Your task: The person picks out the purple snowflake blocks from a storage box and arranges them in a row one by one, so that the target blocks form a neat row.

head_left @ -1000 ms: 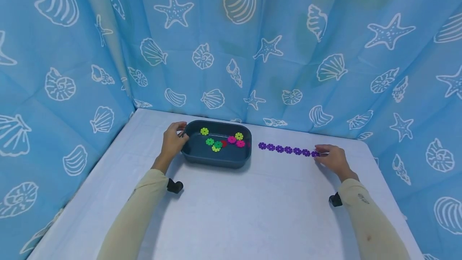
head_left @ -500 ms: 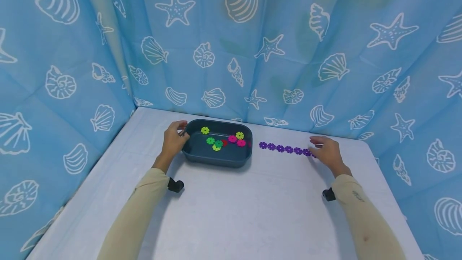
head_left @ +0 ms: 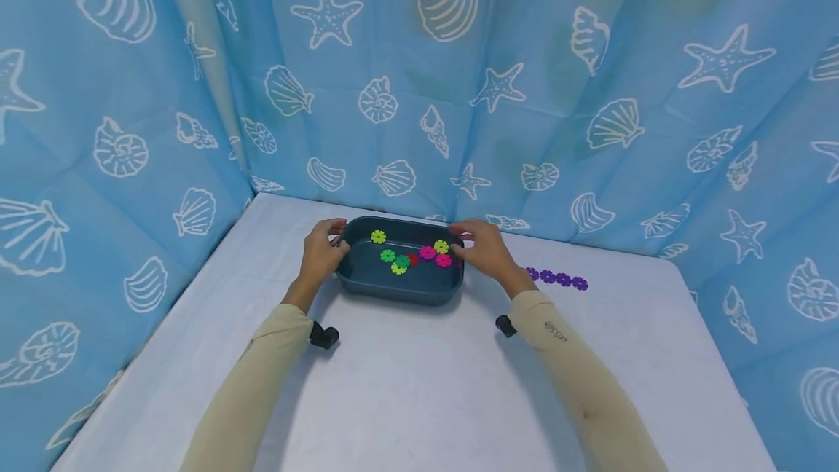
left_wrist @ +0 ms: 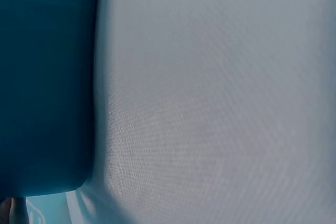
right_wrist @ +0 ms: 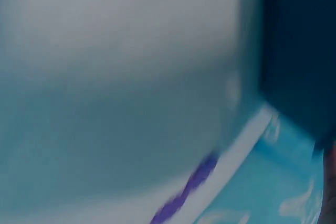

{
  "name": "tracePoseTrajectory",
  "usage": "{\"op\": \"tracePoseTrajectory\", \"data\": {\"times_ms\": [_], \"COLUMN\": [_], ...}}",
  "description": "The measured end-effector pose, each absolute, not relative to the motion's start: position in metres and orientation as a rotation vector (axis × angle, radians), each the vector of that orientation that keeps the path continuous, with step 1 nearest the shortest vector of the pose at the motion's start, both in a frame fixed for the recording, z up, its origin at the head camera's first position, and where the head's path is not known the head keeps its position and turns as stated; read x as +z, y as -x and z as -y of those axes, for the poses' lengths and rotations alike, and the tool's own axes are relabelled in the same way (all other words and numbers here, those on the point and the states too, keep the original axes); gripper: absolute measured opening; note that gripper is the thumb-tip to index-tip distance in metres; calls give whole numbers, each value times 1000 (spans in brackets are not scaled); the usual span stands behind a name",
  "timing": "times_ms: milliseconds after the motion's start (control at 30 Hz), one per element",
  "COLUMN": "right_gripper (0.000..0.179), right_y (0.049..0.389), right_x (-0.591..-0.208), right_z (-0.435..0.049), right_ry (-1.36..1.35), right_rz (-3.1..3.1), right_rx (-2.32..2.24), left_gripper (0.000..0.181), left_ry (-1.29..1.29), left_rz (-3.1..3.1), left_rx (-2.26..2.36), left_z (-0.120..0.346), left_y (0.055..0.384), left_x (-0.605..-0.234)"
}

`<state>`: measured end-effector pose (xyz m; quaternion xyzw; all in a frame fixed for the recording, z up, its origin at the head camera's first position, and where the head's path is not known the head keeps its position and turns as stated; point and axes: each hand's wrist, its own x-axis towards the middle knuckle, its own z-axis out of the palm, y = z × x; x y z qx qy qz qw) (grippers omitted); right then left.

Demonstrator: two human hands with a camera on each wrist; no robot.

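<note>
A dark blue-grey plastic tub (head_left: 393, 291) stands on the white-covered table. My left hand (head_left: 319, 253) grips its left end, thumb at the rim. At the opposite end, my right hand (head_left: 488, 248) holds the rim with thumb and fingers. Inside lie several notched flower-shaped discs: yellow (head_left: 378, 237), green (head_left: 388, 256), pink (head_left: 427, 253) and red (head_left: 414, 260). To the right of the tub, a straight row of purple discs (head_left: 564, 280) lies on the cloth, its left part hidden by my right hand and wrist. The tub's wall (left_wrist: 47, 87) fills the left wrist view's left side.
A blue curtain (head_left: 393, 93) with white shell and starfish prints surrounds the back and sides of the table (head_left: 419, 384). Black wrist cameras (head_left: 324, 336) hang beneath both sleeves.
My right hand has left the right end of the purple row and moved left to the tub's right rim. The left hand keeps its hold; the head view has shifted slightly.
</note>
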<state>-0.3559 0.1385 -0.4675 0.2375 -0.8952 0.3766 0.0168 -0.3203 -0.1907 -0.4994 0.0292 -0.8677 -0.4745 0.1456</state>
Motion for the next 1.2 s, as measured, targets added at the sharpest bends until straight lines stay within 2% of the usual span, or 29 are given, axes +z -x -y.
{"op": "tracePoseTrajectory", "data": {"times_ms": [167,267,500,767,1200], "right_gripper": [42,44,48,48,45], "right_y": [358,361,364,365,363], "right_x": [-480,-485,-483,-484,-483], "right_z": [-96,-83,-72,-65,-63], "right_ry": [-879,-887,-818,-999,-801], "right_rz": [2847,2948,3122,3064,3166], "right_rx": [1152,974,600,680,583], "left_gripper": [45,46,46,46,46], "left_ry": [-72,-72,-65,-101,-84], "left_rz": [2496,2503,2511,2525,2509], "left_rx": [-1357,-1348,-1367,-1355,-1367], "left_z": [191,190,188,191,192], "left_y": [320,320,317,318,319], "left_x": [-500,-501,-500,-496,-499]}}
